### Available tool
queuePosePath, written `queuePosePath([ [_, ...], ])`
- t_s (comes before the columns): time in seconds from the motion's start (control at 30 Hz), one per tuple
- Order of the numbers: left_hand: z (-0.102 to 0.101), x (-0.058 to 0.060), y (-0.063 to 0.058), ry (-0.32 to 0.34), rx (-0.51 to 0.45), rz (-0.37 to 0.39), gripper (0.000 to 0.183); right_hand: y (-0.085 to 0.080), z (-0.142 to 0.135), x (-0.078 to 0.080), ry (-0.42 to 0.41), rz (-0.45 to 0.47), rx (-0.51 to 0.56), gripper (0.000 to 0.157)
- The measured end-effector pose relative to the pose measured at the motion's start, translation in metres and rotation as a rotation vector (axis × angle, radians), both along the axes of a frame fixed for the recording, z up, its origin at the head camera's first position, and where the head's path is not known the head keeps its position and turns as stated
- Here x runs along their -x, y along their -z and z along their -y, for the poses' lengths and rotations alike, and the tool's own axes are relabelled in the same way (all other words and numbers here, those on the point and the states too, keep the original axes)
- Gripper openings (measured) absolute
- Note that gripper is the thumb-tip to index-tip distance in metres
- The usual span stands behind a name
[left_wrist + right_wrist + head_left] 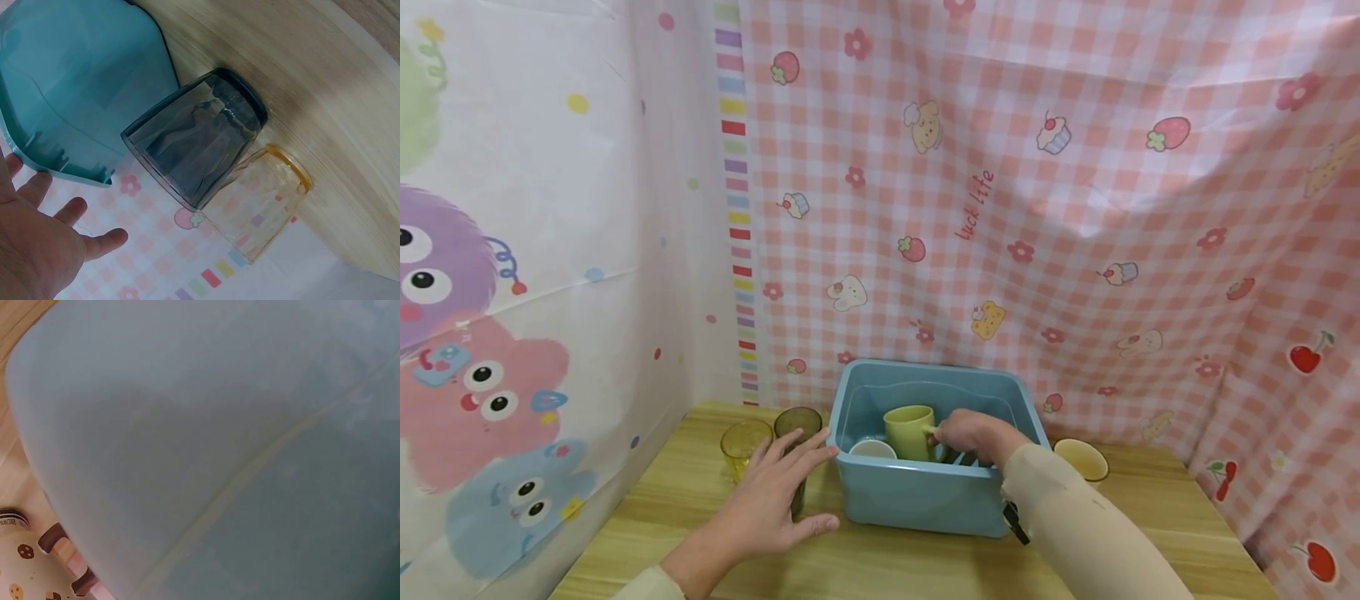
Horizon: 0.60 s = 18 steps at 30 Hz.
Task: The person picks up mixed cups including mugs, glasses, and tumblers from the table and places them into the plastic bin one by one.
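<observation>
A blue plastic bin point(925, 500) stands on the wooden table, with a light green mug point(908, 433) inside it. My right hand point(973, 433) reaches over the bin's front rim and pinches that mug by its handle; the fingertips are partly hidden. Left of the green mug, a white cup point(872, 450) sits low in the bin. My left hand point(775, 492) is spread, its fingers straight, in front of a dark smoky glass point(200, 137) and near the bin's left side. Beside the dark glass is an amber glass point(262, 200).
Right of the bin is a cream mug point(1082, 460); its cookie print and pink-and-brown handle show in the right wrist view, where the bin wall point(187, 425) fills most of the picture. A pink checked curtain point(1000, 208) hangs behind the table, a white one point(587, 208) at left.
</observation>
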<state>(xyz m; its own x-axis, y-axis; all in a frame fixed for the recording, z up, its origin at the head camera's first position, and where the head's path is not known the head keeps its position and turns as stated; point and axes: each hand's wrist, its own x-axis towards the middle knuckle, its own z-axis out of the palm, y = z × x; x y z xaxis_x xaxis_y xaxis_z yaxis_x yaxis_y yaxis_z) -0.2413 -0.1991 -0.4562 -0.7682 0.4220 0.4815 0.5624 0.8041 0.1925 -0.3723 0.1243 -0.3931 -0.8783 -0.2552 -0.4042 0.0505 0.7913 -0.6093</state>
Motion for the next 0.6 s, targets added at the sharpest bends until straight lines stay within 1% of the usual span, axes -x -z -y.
queuePosePath([
  [0.1,-0.0002,0.0004,-0.0001,-0.003,0.001,0.002,0.084,-0.0005,-0.0019,0.0011,-0.021,-0.003,-0.025,0.027],
  [0.33,-0.0007,0.0005,-0.0012,0.000,0.003,0.005,0.084,-0.0024,-0.0022,0.0017,-0.044,-0.016,-0.068,0.024],
  [0.43,-0.0004,0.0008,-0.0001,0.001,0.003,0.003,0.084,-0.0026,-0.0019,0.0016,-0.066,-0.025,-0.086,0.023],
  [0.6,-0.0001,0.0011,0.0022,-0.006,0.001,0.003,0.084,-0.0004,-0.0017,0.0044,-0.118,-0.056,-0.174,0.021],
])
